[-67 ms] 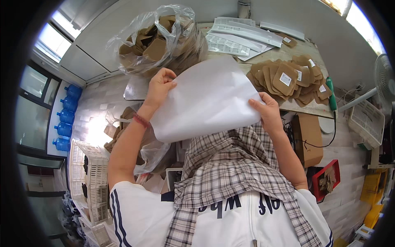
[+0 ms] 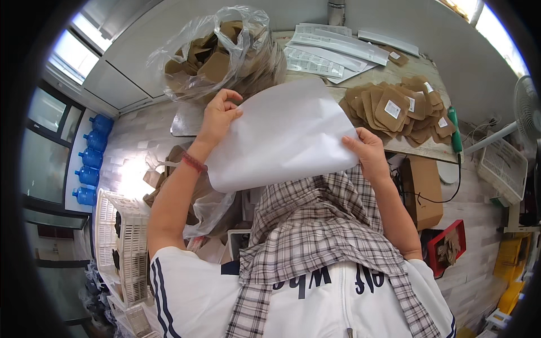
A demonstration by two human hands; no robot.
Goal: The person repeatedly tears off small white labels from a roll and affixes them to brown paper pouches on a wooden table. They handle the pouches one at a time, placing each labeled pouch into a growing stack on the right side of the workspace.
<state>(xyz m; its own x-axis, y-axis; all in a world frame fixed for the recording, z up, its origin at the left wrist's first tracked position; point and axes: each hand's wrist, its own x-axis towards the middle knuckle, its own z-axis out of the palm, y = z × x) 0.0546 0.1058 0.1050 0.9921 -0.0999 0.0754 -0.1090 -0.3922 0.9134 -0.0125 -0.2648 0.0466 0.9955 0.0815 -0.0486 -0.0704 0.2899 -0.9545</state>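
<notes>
A large blank white sheet [image 2: 282,138] is stretched between my hands, above my lap and over the table's near edge. My left hand [image 2: 221,117] pinches its upper left edge, and my right hand [image 2: 366,151] grips the right edge with the thumb on top. The sheet bends slightly and covers part of the table. Just beyond my right hand lies a pile of brown rounded pads [image 2: 389,107], some bearing small white labels. Beyond my left hand stands a clear plastic bag [image 2: 225,62] full of similar brown pieces.
Printed label sheets [image 2: 332,53] lie at the back of the table [image 2: 434,141]. A green-handled tool [image 2: 454,129] with a black cord sits at its right edge. White plastic crates [image 2: 132,248] stand at left; a cardboard box [image 2: 422,191] and red tray [image 2: 448,248] at right.
The sheet's near edge has risen very slightly. Both hands keep their hold on it, and the view has shifted a little.
</notes>
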